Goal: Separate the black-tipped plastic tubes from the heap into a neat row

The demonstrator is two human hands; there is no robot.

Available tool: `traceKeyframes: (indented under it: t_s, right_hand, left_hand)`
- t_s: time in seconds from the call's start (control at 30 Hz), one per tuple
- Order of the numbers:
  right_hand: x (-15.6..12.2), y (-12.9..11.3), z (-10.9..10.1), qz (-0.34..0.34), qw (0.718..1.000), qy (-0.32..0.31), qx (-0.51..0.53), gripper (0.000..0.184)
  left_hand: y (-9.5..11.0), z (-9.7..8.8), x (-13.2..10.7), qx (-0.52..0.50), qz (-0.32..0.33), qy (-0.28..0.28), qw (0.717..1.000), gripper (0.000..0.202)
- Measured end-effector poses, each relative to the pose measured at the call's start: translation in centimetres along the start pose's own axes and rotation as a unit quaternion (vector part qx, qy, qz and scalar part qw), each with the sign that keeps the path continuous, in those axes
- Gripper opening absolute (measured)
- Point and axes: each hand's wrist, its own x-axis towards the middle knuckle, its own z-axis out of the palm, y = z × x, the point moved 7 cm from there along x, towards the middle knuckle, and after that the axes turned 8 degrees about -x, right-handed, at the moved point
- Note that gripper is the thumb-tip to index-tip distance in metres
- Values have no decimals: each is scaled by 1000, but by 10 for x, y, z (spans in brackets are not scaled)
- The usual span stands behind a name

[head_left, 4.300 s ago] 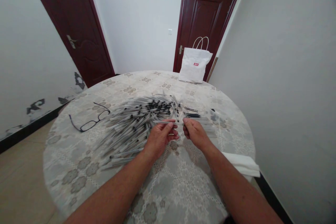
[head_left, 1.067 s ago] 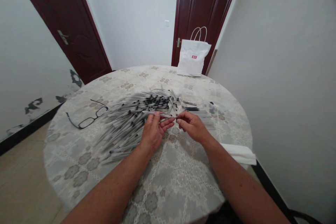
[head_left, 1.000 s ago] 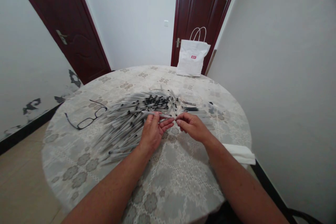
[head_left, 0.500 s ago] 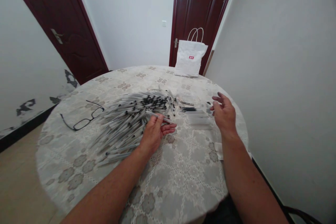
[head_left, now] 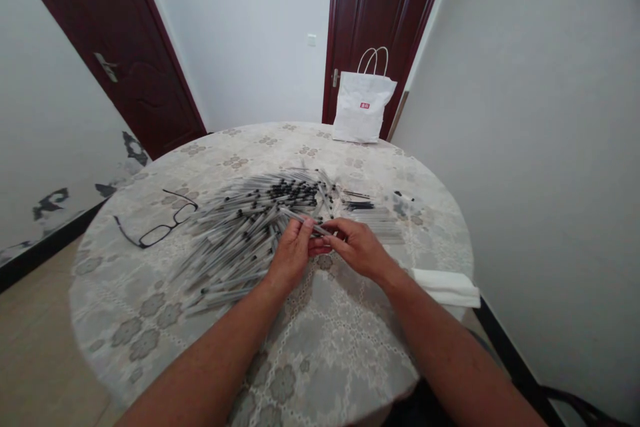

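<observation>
My left hand (head_left: 295, 247) is closed on a slim clear pen (head_left: 293, 215), thumb on top, with the pen slanting down to the right. My right hand (head_left: 355, 243) pinches at the pen's right end, its fingertips close to those of the left. Whatever small part may be between the right fingers is hidden. Left of and behind the hands spreads a large pile of similar pens (head_left: 220, 253), many with black ends. Just beyond the right hand lie a row of clear pen tubes (head_left: 383, 223) and a few thin dark sticks (head_left: 359, 205).
Eyeglasses (head_left: 157, 235) rest on the left of the round table (head_left: 350, 347), which has a patterned cloth. A white paper bag (head_left: 364, 107) stands at the back. Small black pieces (head_left: 399, 193) lie at the right, and a folded white cloth or paper (head_left: 447, 287) by the right edge.
My right hand has moved left from the small black pieces to the pen's right end. The left hand has stayed nearly in place, holding the pen.
</observation>
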Motion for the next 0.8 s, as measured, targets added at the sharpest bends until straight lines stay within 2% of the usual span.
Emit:
traceKeyframes:
  t_s: [0.17,0.27,0.43,0.57,0.67,0.8]
  right_hand:
    - [0,0,-4,-24,999,20,-44,20]
    - [0,0,-7,-37,998,9,-55,20]
    - [-3,5,-17,-55,994,-49,-85,20]
    - [-9,22,-26,-37,984,-110,-132,17]
    - [-10,31,-31,-22,980,-107,-169,16]
    - [-8,25,-22,-36,978,-80,-187,17]
  left_hand:
    - [1,-1,0,47,6,11,999,36]
    - [1,-1,-1,62,12,13,998,36]
    - [8,-7,2,63,36,39,997,34]
    - [17,-16,8,26,69,81,994,31]
    - [19,-17,9,26,77,85,993,32]
    - [19,-12,7,36,85,70,993,31]
